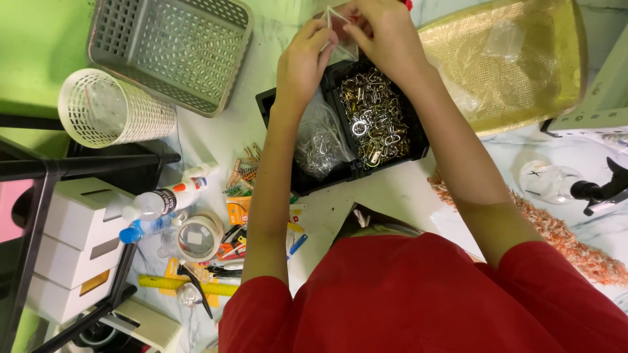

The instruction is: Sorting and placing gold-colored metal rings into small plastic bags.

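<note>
Both hands are up at the far edge of the counter (405, 189), pinching the same small clear plastic bag (341, 36) between them. The left hand (304, 55) has its fingertips closed on the bag's left edge, and the right hand (383, 33) is curled over the top right corner, fingers pressed together on it. So neither hand is open, and the bag hangs in the air between the 2, touching both. Can't tell if anything's inside it, it's too see-through.

Key bit: the bag sits directly above the far end of the black tray (418, 140), which has 2 compartments running away from the person. The right compartment is heaped with metal rings and clips (373, 117), and it's straight below the right hand, so that hand is nearer the pile. The left compartment holds a filled clear bag (320, 140), lying under the left forearm.

Further out: a grey basket (170, 49), a white mesh cup on its side (111, 108), a tape roll (196, 236), glue bottles (163, 199) and a yellow ruler (186, 285) off to the left.
</note>
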